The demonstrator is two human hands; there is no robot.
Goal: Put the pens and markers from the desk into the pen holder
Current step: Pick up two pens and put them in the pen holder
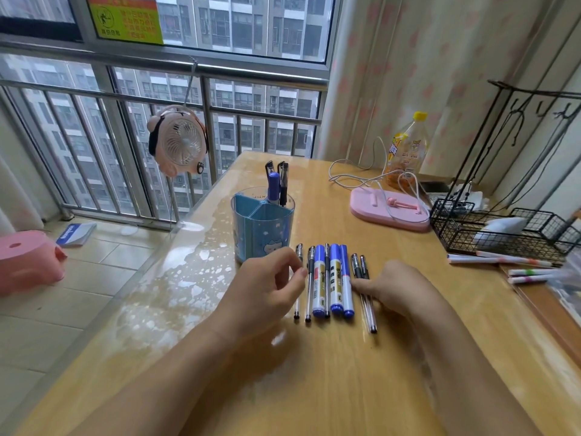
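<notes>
Our left hand [267, 284] curls at the leftmost clear gel pen [296, 305], our right hand [396, 287] rests on two thin black pens [358, 267]; whether either grips, we cannot tell. These lie with blue-capped white markers [319, 278] on the wooden table [314, 372], by the blue plastic pen holder [261, 228]. We judge them light, stiff, slick: pinch mid-barrel.

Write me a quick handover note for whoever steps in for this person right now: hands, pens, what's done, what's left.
Left hand: fingertips seem to pinch the leftmost pen, which lies on the desk.
Right hand: fingers rest on the two rightmost pens.
Done: one blue marker and some black pens stand in the pen holder.
Left: eight in the row in front of the holder, five pens and three blue markers.
</notes>
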